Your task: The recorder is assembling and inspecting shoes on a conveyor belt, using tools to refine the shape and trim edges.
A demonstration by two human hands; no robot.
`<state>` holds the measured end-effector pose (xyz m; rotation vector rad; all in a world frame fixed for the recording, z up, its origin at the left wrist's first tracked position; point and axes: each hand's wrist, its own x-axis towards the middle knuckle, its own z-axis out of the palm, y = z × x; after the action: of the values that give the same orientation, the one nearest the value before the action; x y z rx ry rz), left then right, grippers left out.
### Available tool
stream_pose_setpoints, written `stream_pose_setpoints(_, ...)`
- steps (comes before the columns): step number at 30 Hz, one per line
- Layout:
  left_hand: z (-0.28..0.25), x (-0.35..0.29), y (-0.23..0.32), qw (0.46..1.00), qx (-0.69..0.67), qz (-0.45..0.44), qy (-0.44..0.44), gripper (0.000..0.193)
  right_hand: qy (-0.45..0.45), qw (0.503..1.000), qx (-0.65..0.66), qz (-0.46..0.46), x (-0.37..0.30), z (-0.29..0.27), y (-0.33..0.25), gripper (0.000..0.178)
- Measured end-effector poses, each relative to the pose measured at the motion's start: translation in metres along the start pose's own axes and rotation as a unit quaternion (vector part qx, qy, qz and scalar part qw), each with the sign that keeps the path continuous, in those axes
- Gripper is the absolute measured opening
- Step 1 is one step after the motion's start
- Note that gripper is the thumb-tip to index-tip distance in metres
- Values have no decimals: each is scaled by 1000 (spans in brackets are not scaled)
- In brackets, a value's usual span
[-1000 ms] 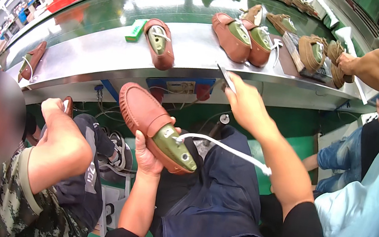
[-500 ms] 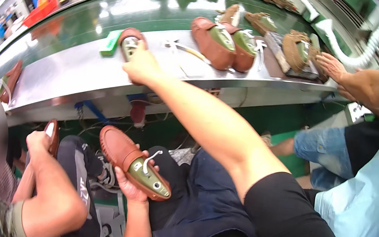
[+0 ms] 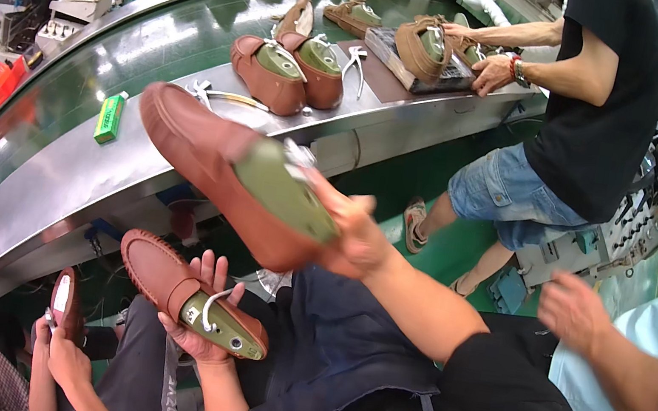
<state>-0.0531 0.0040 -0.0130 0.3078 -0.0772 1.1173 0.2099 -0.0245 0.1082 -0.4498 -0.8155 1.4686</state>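
Head view: from where I stand, the metal bench point(image 3: 60, 189) runs across the scene, bearing a small green box point(image 3: 109, 119), a standing pair of reddish-brown loafers point(image 3: 268, 91) and, farther along, a tan shoe point(image 3: 418, 56) on a dark grey block point(image 3: 389, 53). A co-worker in a black shirt point(image 3: 589, 109) has both hands near that tan shoe; close by on the right is another person's raised hand point(image 3: 579, 314). At the left, someone else holds a brown shoe point(image 3: 64, 301). The wearer's hands are apart, each gripping a shoe. The right hand point(image 3: 358, 236) clasps the upper loafer point(image 3: 201, 172) at its heel, in front of the bench, hiding part of its edge; the left hand point(image 3: 197, 341) cradles the lower loafer point(image 3: 151, 268) above the lap. Both toes point up and left, their long axes slanting down rightward to the heels.
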Motion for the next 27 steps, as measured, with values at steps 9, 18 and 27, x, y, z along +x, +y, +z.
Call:
stream_pose_setpoints(9,-35,-27,-69,974,-14,-187,126,96,157,965,94,188,-167,-78,78,111)
stream_pose_setpoints(18,-71,-69,-97,952,74,-243,169,98,221,967,-23,124,-188,-91,78,121)
stream_pose_setpoints(27,-82,-77,-92,949,99,-223,202,101,212,968,-24,133,-181,-101,109,103)
